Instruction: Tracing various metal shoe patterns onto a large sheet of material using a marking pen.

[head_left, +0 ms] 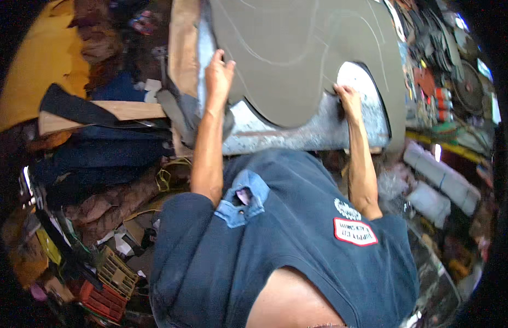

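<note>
A large dark grey sheet with curved chalk-like lines lies on a pale, speckled work surface. Its near edge is cut into a rounded lobe, with a curved opening on the right. My left hand rests at the sheet's left edge, thumb and forefinger spread apart; its other fingers are partly hidden. At the cut edge beside the opening, my right hand pinches the sheet between thumb and fingers. No tool shows in either hand.
Wooden boards and dark folded material lie on the left, below a yellow sheet. A red crate stands lower left. White rolls, red-and-white cans and hanging dark pieces crowd the right.
</note>
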Demonstrator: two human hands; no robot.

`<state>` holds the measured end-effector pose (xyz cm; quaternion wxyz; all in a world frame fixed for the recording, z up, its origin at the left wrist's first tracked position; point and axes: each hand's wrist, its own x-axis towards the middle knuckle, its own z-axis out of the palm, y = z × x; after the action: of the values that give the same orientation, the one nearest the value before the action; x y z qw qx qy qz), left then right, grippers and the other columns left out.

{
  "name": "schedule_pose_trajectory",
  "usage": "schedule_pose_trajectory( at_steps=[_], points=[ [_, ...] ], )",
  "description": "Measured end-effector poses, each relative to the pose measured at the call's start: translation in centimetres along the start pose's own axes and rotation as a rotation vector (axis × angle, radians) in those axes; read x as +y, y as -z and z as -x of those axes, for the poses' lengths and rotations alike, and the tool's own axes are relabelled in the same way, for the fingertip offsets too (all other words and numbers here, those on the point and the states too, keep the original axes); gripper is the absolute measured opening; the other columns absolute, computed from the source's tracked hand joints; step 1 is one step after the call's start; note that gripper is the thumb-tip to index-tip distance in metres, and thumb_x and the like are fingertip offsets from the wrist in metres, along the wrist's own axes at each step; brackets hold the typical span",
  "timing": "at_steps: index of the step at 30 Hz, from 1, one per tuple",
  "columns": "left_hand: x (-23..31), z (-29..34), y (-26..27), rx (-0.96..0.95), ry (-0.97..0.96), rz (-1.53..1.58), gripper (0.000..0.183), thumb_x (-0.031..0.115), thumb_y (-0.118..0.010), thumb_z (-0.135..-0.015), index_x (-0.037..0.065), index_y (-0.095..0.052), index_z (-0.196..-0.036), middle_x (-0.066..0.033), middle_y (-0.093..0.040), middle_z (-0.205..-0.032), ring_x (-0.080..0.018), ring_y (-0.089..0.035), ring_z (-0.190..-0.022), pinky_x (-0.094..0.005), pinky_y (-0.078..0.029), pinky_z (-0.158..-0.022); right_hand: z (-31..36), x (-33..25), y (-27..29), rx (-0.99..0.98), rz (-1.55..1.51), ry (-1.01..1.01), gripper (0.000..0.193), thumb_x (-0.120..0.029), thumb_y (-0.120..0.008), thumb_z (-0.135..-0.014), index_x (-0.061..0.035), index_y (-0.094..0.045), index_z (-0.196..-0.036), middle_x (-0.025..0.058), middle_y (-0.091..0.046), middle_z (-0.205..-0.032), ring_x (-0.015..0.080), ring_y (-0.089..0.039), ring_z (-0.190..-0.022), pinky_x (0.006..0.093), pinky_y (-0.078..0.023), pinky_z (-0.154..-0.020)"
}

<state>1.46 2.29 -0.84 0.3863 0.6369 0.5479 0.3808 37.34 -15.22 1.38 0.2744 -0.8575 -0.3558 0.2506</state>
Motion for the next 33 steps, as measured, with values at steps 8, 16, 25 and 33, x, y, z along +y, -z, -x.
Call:
schedule_pose_trajectory(
  at_steps=[8, 16, 25, 33],
  points=[
    [-1.9, -1.2, 0.0, -0.018, 0.105, -0.128, 0.05, 0.017, -0.078, -0.074, 0.008, -0.06, -0.12, -0.0185, -0.069, -0.093, -0.0268, -0.068, -0.082, -0.0358, -0.054, -0.072, 0.5, -0.5, -0.1, -0.019, -0.146, -0.024, 0.022, -0.024, -0.071, -0.08, -0.0019, -0.072, -0.083, 0.0019, -0.064, -0.066, 0.01, -0.055, -0.064, 0.0274, -0.042, -0.06],
    [-2.9, -0.8, 0.3, -0.091, 0.096, -0.047, 0.048, 0.014, -0.076, -0.076, 0.006, -0.059, -0.12, -0.0152, -0.069, -0.086, -0.0222, -0.066, -0.076, -0.0337, -0.053, -0.068, 0.7, -0.1, 0.1, -0.056, -0.201, 0.012, 0.018, -0.022, -0.069, -0.081, -0.0045, -0.072, -0.081, -0.0022, -0.063, -0.066, 0.0065, -0.051, -0.062, 0.0256, -0.04, -0.058],
    [0.6, 0.5, 0.5, 0.012, -0.118, -0.273, 0.044, 0.009, -0.07, -0.08, 0.003, -0.057, -0.121, -0.0202, -0.067, -0.094, -0.0332, -0.065, -0.084, -0.038, -0.052, -0.079, 1.0, -0.8, 0.2, -0.049, -0.049, -0.055, 0.025, -0.028, -0.067, -0.082, -0.0037, -0.072, -0.089, 0.0046, -0.068, -0.072, 0.0113, -0.059, -0.066, 0.0295, -0.046, -0.064],
    [6.5, 2.9, -6.9, -0.121, -0.488, -0.608, 0.047, 0.029, -0.065, -0.084, 0.004, -0.056, -0.123, -0.0245, -0.046, -0.134, -0.0453, -0.039, -0.128, -0.0551, -0.035, -0.102, 1.5, -1.7, 0.3, -0.011, -0.004, -0.071, 0.028, -0.029, -0.066, -0.082, -0.0038, -0.07, -0.091, 0.0087, -0.067, -0.071, 0.017, -0.063, -0.067, 0.0336, -0.048, -0.065]
  ],
)
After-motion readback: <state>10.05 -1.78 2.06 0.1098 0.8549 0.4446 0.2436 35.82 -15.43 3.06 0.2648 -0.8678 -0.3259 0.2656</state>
